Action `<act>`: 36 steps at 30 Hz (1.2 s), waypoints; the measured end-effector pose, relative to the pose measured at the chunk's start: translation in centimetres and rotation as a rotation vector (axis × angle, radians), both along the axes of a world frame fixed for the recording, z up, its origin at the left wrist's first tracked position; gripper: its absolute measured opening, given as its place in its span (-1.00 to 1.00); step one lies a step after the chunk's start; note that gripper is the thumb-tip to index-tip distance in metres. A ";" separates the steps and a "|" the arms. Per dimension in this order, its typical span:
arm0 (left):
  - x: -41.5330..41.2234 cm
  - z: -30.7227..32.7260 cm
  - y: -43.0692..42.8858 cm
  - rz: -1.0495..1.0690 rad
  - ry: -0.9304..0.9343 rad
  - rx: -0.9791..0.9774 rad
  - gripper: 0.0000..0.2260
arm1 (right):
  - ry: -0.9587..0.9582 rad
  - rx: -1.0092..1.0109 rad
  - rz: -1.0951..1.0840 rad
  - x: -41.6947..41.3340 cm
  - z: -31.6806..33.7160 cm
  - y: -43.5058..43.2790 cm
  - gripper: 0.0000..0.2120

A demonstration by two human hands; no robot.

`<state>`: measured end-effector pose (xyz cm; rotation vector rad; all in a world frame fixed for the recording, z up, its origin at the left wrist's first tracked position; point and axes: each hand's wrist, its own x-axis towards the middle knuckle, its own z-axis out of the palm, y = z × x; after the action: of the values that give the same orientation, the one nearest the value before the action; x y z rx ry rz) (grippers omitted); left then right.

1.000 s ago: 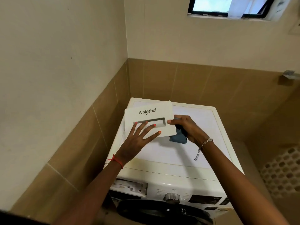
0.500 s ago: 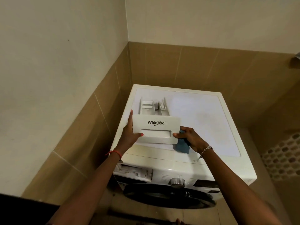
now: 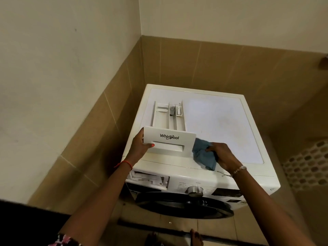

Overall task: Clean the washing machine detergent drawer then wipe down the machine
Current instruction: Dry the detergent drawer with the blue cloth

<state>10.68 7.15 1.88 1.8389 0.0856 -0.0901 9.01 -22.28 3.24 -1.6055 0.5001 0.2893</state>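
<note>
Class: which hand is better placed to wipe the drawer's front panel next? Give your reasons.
Right. The right hand grips the blue cloth beside the drawer; the left hand holds the drawer's left end, steadying it.

One drawer (image 3: 169,139), one cloth (image 3: 202,156), one machine (image 3: 221,121)

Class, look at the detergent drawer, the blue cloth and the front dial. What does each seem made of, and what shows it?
The detergent drawer: probably moulded white plastic, smooth, slightly glossy; thin rigid dividers, printed logo. The blue cloth: soft matt fabric; it crumples into folds in the right hand. The dial: metal or chrome-coated plastic, unclear which; bright silvery shine.
</note>
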 end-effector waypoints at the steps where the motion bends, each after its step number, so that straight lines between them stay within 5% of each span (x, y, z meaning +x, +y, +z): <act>1: -0.1 0.0 0.1 -0.004 0.008 -0.011 -0.43 | 0.024 0.101 -0.084 -0.2 -0.1 -0.5 -0.81; 4: -0.2 0.0 0.5 -0.043 0.030 -0.048 -0.41 | 0.043 0.519 -0.204 -1.9 0.0 -0.8 -0.56; 7: -0.1 0.2 1.0 -0.098 0.048 -0.063 -0.42 | -0.148 0.933 -0.040 -3.6 -0.3 0.3 -0.48; 9: -0.1 0.6 1.3 -0.134 0.058 -0.060 -0.45 | -0.177 0.956 -0.132 -4.0 0.0 1.5 -0.52; 13: -0.2 2.0 1.6 -0.102 0.110 -0.251 -0.61 | -0.157 0.622 -0.248 -4.2 1.4 3.8 -0.87; 16: 0.4 2.7 1.9 0.000 0.122 -0.382 -0.71 | -0.274 0.498 -0.164 -3.2 2.7 5.7 -0.75; 20: 1.4 3.9 2.1 -0.038 0.254 -0.374 -0.48 | -0.668 -0.165 -0.136 -2.2 4.2 10.1 -0.55; 25: 2.6 4.0 1.9 -0.023 0.435 -0.373 -0.19 | -1.064 -0.903 0.474 0.5 0.1 14.8 -0.34; 28: 2.9 3.6 2.3 -0.040 0.502 -0.391 -0.08 | -1.210 -1.387 0.557 1.3 -2.6 16.5 -0.32; 36: 3.7 5.3 1.7 -0.068 0.510 -0.283 -0.24 | -1.268 -1.740 0.731 1.8 -4.9 16.0 -0.32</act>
<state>14.40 8.84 7.17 1.4998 0.3493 -0.5892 10.86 -6.27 -1.70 -3.0572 -1.2385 -0.9219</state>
